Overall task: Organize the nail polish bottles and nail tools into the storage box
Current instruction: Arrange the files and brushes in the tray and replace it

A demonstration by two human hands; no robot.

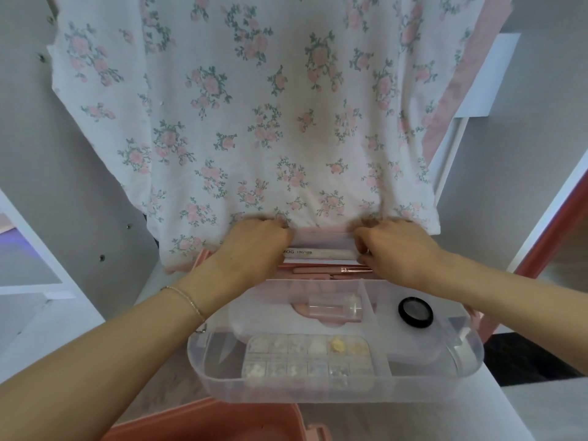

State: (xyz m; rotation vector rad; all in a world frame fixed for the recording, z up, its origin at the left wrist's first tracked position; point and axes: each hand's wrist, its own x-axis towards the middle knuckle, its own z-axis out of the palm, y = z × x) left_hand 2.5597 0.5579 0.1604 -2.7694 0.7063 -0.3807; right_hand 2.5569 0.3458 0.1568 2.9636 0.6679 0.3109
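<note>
Storage box (471, 354) of translucent, frosted plastic with rounded corners, seen from above on a white surface, just beside a floral cloth (241, 116) that hangs behind it. Its clear tray is split by a divider (370, 310) into compartments. The near left compartment holds a clear, gridded charm case (307, 358) with small white, pale and yellow nail decorations in its cells. Farther back on the left lies a small clear bottle (334, 308) on its side, over a pink shape visible through the plastic. The right compartment holds a round black-rimmed jar (415, 312).

At the far end of the box, a shallow pink-tinted section contains a white nail file (318, 252) printed "100/180", lying crosswise, with pink-handled nail tools (331, 271) parallel to it, one with a metallic ferrule.

Left hand (254, 246), a thin bracelet on its wrist, has its fingers curled down at the left end of the nail file; right hand (394, 249) has its fingers curled at the right end. Fingertips are hidden, so whether either hand actually grips the file cannot be told.

A pink lid (203, 423) lies at the near edge of the view, apart from the box.
</note>
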